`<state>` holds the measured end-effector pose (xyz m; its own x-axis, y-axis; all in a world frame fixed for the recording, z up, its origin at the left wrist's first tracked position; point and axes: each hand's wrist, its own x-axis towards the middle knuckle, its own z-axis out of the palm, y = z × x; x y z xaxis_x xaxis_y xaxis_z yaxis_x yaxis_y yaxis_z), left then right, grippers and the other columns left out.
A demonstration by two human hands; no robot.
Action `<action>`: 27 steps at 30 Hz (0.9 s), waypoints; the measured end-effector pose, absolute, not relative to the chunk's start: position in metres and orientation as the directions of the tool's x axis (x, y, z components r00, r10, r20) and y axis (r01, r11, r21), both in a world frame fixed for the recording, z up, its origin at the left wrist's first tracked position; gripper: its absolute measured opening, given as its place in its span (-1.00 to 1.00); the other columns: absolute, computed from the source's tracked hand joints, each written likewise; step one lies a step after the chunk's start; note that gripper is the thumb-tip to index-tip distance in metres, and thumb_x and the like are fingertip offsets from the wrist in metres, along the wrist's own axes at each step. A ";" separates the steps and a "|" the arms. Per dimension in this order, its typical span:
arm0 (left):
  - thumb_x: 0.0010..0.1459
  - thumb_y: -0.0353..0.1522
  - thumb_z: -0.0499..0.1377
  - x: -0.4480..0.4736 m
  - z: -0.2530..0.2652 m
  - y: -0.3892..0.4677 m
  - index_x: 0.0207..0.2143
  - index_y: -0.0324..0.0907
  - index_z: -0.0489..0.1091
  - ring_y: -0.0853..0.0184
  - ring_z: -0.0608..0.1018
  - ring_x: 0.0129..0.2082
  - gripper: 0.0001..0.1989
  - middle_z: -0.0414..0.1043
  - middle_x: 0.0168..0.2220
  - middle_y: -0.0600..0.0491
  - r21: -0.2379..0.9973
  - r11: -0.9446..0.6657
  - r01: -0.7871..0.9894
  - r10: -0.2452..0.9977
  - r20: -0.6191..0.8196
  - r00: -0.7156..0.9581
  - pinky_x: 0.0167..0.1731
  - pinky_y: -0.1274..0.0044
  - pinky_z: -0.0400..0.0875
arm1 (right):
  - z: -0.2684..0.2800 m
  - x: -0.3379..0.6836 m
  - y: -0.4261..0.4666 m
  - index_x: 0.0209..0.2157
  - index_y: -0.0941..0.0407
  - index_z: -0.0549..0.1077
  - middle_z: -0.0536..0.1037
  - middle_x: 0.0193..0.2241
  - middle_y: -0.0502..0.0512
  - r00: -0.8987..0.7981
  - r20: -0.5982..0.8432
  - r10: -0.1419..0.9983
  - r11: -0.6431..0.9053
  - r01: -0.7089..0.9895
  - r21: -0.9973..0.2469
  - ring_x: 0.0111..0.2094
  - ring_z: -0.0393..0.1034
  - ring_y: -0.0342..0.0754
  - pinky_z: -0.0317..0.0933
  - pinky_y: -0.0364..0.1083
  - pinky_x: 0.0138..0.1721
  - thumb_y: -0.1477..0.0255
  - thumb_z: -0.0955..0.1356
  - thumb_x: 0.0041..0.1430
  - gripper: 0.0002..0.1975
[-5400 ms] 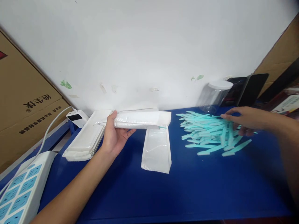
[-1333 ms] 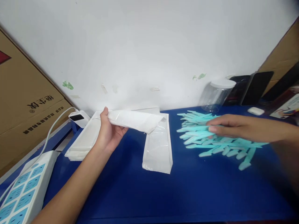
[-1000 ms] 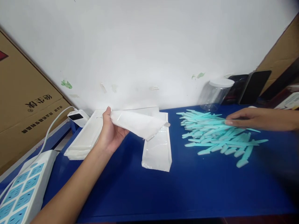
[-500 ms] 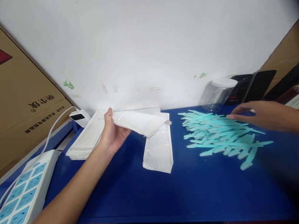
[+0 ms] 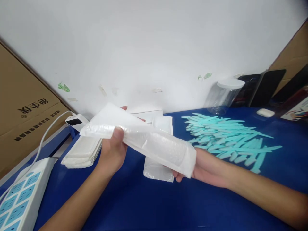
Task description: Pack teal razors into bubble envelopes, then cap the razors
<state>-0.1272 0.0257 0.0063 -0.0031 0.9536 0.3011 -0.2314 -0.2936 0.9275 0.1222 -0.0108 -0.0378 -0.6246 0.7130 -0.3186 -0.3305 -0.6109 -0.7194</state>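
A blue table [image 5: 144,208] fills the lower frame; a white packet [image 5: 146,141] slants across its centre. Turquoise sticks [image 5: 223,134] are piled at right. The left hand [image 5: 113,152] clamps the packet; the right hand [image 5: 199,165] is behind its lower end, its grip hidden.

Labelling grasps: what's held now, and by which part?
A white, clear-fronted bag. The left hand grips it toward its left end; the right hand is at its right end, partly hidden behind it, exact hold unclear.
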 end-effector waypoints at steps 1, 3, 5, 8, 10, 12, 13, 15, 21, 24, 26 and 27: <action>0.02 0.21 0.44 -0.127 0.006 0.023 0.29 0.01 0.40 -0.09 0.68 -0.03 -0.11 0.65 -0.10 -0.10 0.923 -0.319 -0.214 0.944 0.329 0.012 -0.11 0.21 0.65 | -0.041 0.121 -0.011 -0.04 0.11 0.58 0.67 -0.36 0.11 -0.626 -0.324 0.709 -0.621 -0.336 -0.708 -0.37 0.59 -0.04 0.53 -0.06 -0.30 0.29 0.37 0.45 -0.78; -0.01 0.19 0.47 -0.127 0.006 0.020 0.30 0.02 0.40 -0.13 0.67 -0.01 -0.09 0.64 -0.09 -0.11 0.917 -0.351 -0.189 0.932 0.362 0.029 -0.08 0.16 0.65 | -0.045 0.122 -0.011 -0.14 0.10 0.55 0.60 -0.45 0.02 -0.587 -0.364 0.723 -0.635 -0.359 -0.684 -0.48 0.50 -0.12 0.44 -0.15 -0.44 0.29 0.40 0.41 -0.83; -0.03 0.20 0.47 -0.129 0.007 0.020 0.31 0.03 0.41 -0.15 0.66 -0.01 -0.07 0.64 -0.10 -0.11 0.912 -0.370 -0.178 0.925 0.380 0.024 -0.08 0.13 0.65 | -0.048 0.123 -0.011 -0.24 0.08 0.50 0.48 -0.55 -0.08 -0.539 -0.415 0.733 -0.649 -0.373 -0.663 -0.59 0.35 -0.21 0.25 -0.24 -0.58 0.30 0.44 0.35 -0.85; -0.04 0.22 0.47 -0.133 0.009 0.021 0.33 0.06 0.39 -0.16 0.67 0.00 -0.04 0.65 -0.12 -0.08 0.902 -0.388 -0.188 0.918 0.397 0.015 -0.05 0.10 0.64 | -0.049 0.125 -0.013 -0.30 0.08 0.46 0.38 -0.63 -0.11 -0.559 -0.442 0.702 -0.667 -0.298 -0.683 -0.67 0.17 -0.25 -0.01 -0.29 -0.69 0.27 0.41 0.34 -0.81; -0.03 0.21 0.46 -0.134 0.011 0.022 0.33 0.09 0.39 -0.14 0.67 0.00 -0.07 0.66 -0.12 -0.05 0.895 -0.402 -0.193 0.913 0.409 -0.006 -0.06 0.12 0.64 | -0.048 0.126 -0.013 -0.31 0.08 0.45 0.39 -0.64 -0.10 -0.588 -0.437 0.681 -0.660 -0.234 -0.713 -0.68 0.13 -0.25 -0.08 -0.27 -0.70 0.23 0.39 0.33 -0.79; -0.02 0.22 0.45 -0.135 0.013 0.022 0.31 0.11 0.40 -0.12 0.68 -0.03 -0.09 0.66 -0.13 -0.02 0.891 -0.415 -0.184 0.908 0.418 -0.028 -0.10 0.14 0.65 | -0.045 0.126 -0.013 -0.33 0.08 0.43 0.38 -0.61 -0.10 -0.587 -0.435 0.683 -0.650 -0.215 -0.729 -0.67 0.11 -0.27 -0.09 -0.27 -0.68 0.23 0.42 0.28 -0.77; -0.02 0.24 0.44 -0.135 0.014 0.022 0.30 0.11 0.41 -0.12 0.68 -0.04 -0.09 0.66 -0.13 -0.02 0.889 -0.420 -0.184 0.907 0.420 -0.037 -0.13 0.16 0.65 | -0.044 0.125 -0.013 -0.35 0.08 0.41 0.37 -0.60 -0.12 -0.578 -0.438 0.689 -0.645 -0.211 -0.735 -0.66 0.10 -0.28 -0.10 -0.27 -0.68 0.23 0.45 0.25 -0.76; -0.05 0.27 0.44 -0.135 0.015 0.022 0.29 0.10 0.42 -0.12 0.68 -0.04 -0.07 0.66 -0.14 -0.01 0.890 -0.410 -0.200 0.911 0.412 -0.037 -0.15 0.18 0.65 | -0.040 0.124 -0.014 -0.37 0.08 0.38 0.34 -0.59 -0.13 -0.557 -0.443 0.702 -0.632 -0.203 -0.748 -0.63 0.09 -0.28 -0.11 -0.27 -0.66 0.20 0.50 0.20 -0.69; -0.03 0.32 0.38 -0.138 0.005 0.025 0.39 0.00 0.30 -0.10 0.65 0.07 0.06 0.62 0.03 -0.14 0.956 -0.228 -0.184 0.957 0.255 0.141 0.00 0.20 0.62 | -0.041 0.124 -0.015 -0.37 0.05 0.32 0.23 -0.64 -0.19 -0.535 -0.418 0.734 -0.594 -0.206 -0.778 -0.65 -0.06 -0.28 -0.22 -0.26 -0.64 0.19 0.55 0.10 -0.62; -0.01 0.18 0.49 -0.138 -0.003 0.027 0.43 0.00 0.22 -0.09 0.61 0.16 0.08 0.55 0.15 -0.17 0.974 -0.189 -0.123 0.959 0.210 0.189 0.10 0.22 0.58 | -0.043 0.127 -0.016 -0.40 0.06 0.29 0.24 -0.64 -0.19 -0.548 -0.451 0.704 -0.623 -0.172 -0.763 -0.66 -0.13 -0.32 -0.29 -0.25 -0.62 0.26 0.54 0.07 -0.63; 0.01 0.14 0.50 -0.136 -0.005 0.028 0.42 0.01 0.25 -0.09 0.58 0.21 0.02 0.54 0.17 -0.14 0.981 -0.141 -0.134 0.977 0.160 0.144 0.14 0.23 0.58 | -0.041 0.129 -0.016 -0.42 0.07 0.26 0.22 -0.64 -0.20 -0.559 -0.461 0.689 -0.635 -0.159 -0.756 -0.65 -0.17 -0.33 -0.30 -0.24 -0.61 0.29 0.54 0.08 -0.63; 0.05 0.14 0.48 -0.135 -0.005 0.029 0.39 0.01 0.29 -0.08 0.58 0.21 -0.04 0.54 0.16 -0.12 0.981 -0.117 -0.155 0.986 0.133 0.103 0.13 0.24 0.59 | -0.040 0.130 -0.016 -0.43 0.07 0.26 0.20 -0.64 -0.20 -0.566 -0.458 0.686 -0.633 -0.153 -0.759 -0.65 -0.19 -0.33 -0.30 -0.24 -0.60 0.30 0.53 0.11 -0.63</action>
